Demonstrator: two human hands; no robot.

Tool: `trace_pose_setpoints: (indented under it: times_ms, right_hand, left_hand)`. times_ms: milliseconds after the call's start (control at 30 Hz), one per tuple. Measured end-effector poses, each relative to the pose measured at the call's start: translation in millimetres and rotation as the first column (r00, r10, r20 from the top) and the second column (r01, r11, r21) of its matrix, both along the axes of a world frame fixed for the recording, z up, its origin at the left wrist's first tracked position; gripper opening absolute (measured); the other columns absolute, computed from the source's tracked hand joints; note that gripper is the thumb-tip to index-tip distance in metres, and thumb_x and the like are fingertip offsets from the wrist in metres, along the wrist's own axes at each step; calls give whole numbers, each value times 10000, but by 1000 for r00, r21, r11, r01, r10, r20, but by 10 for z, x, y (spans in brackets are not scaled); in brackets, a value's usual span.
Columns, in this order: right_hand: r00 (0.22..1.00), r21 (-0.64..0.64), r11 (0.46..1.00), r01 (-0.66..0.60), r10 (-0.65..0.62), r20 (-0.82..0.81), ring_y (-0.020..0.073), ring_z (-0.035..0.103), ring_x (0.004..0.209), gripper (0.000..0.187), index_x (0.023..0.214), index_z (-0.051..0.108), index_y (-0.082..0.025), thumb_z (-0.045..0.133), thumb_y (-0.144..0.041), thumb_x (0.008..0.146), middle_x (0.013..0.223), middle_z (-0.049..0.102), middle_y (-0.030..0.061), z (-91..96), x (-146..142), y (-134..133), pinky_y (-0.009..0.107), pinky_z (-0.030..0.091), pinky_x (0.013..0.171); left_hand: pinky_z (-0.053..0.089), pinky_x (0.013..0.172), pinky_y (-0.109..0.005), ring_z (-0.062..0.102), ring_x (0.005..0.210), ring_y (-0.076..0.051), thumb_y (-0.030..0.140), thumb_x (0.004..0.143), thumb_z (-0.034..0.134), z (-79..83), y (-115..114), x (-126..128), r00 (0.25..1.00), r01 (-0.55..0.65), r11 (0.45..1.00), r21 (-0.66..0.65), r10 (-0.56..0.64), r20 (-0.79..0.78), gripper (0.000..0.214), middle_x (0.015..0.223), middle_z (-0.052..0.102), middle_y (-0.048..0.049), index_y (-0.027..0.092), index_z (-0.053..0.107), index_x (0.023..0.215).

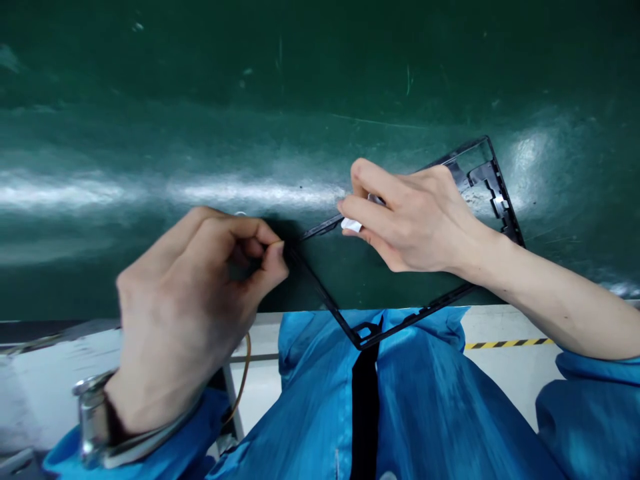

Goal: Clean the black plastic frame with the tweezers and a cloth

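Note:
A thin black rectangular plastic frame (324, 291) lies tilted at the front of the green tabletop, one corner jutting past the edge toward my body. My left hand (200, 287) pinches thumb and forefinger together at the frame's left corner; whether anything else sits in the pinch is hidden. Over the frame's upper side, my right hand (407, 217) has its fingers curled round a small white piece (351, 225), perhaps cloth or paper, close to the frame's edge. Clips and cut-outs show along the frame's right side.
The green tabletop (200, 147) is shiny and scratched, with its front edge just before my blue jacket (430, 400). Below on the left hangs a brown cable (245, 377). Yellow and black tape (507, 344) marks the floor at right.

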State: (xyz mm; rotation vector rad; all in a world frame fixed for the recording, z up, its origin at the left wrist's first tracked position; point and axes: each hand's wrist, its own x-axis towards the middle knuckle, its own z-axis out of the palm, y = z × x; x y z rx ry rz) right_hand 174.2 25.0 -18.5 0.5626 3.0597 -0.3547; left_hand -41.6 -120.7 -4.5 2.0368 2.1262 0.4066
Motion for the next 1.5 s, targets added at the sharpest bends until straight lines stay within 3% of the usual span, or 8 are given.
trace_pose_setpoints:
  times_ms: [233, 500, 600, 767, 900, 1067, 1200, 1500]
  right_hand:
    - [998, 67, 998, 4, 0, -62, 58, 542, 787, 293, 1156, 599, -181, 338, -114, 1043, 1140, 613, 21, -22, 22, -11, 221, 281, 649]
    - [996, 194, 981, -13, 29, -82, 49, 514, 710, 258, 1110, 585, -185, 396, -74, 974, 1102, 632, 3, -26, 24, -17, 258, 151, 587]
    - [994, 181, 984, -5, 25, -108, 52, 526, 723, 279, 1131, 571, -187, 386, -56, 967, 1109, 640, 2, -41, 29, -20, 241, 183, 593]
    - [985, 117, 993, -2, 22, -173, 71, 574, 823, 309, 1164, 559, -175, 346, -46, 981, 1144, 618, 22, -79, 50, -27, 217, 341, 699]
    - [992, 82, 997, 8, 2, -126, 70, 571, 832, 267, 1155, 572, -177, 362, -80, 1021, 1129, 606, 19, -59, 37, -21, 218, 355, 704]
    - [1000, 30, 1000, 2, -1, -8, 77, 585, 867, 337, 1222, 590, -200, 300, -122, 1071, 1195, 590, 23, -11, 10, -13, 216, 357, 696]
    - [1000, 23, 1000, 14, -13, -27, 71, 575, 857, 325, 1217, 591, -196, 316, -112, 1065, 1205, 592, 19, -18, 12, -18, 219, 370, 717]
    - [999, 121, 993, -6, 12, -50, 49, 518, 752, 236, 1119, 579, -184, 353, -138, 1070, 1137, 622, 15, -24, 20, -17, 261, 181, 607]
  left_hand:
    - [517, 789, -292, 701, 908, -136, 212, 1003, 677, 24, -35, 47, 998, 69, 996, 51, -68, -3, 117, 1007, 744, 27, 277, 688, 1100]
    - [399, 736, -322, 555, 843, -174, 275, 1040, 609, -40, 74, 48, 986, 121, 993, 9, -119, -113, 51, 875, 604, 1, 259, 634, 999]
    - [384, 717, -304, 542, 819, -155, 280, 1046, 594, -66, 90, 38, 989, 106, 994, -4, -106, -100, 84, 865, 579, 11, 254, 616, 969]
    - [396, 692, -284, 561, 791, -128, 268, 1033, 605, -45, 43, 13, 998, 37, 999, 0, -37, -56, 60, 864, 592, 22, 243, 637, 989]
    - [419, 688, -278, 615, 784, -107, 235, 1018, 642, 7, -2, -6, 1000, 11, 1000, 8, -11, -4, 29, 880, 647, 37, 252, 664, 1010]
    - [511, 781, -323, 671, 897, -177, 140, 945, 729, 10, -22, -32, 987, 160, 980, 121, -157, -36, 208, 985, 755, 6, 274, 693, 1099]
    - [549, 862, -392, 674, 964, -234, 86, 933, 702, 34, 6, -51, 950, 305, 947, 103, -296, -99, 308, 1088, 784, -54, 245, 689, 1196]
    - [495, 792, -260, 601, 861, -139, 170, 989, 680, -43, 71, -135, 955, 293, 952, 88, -286, -82, 139, 924, 678, 5, 240, 680, 1108]
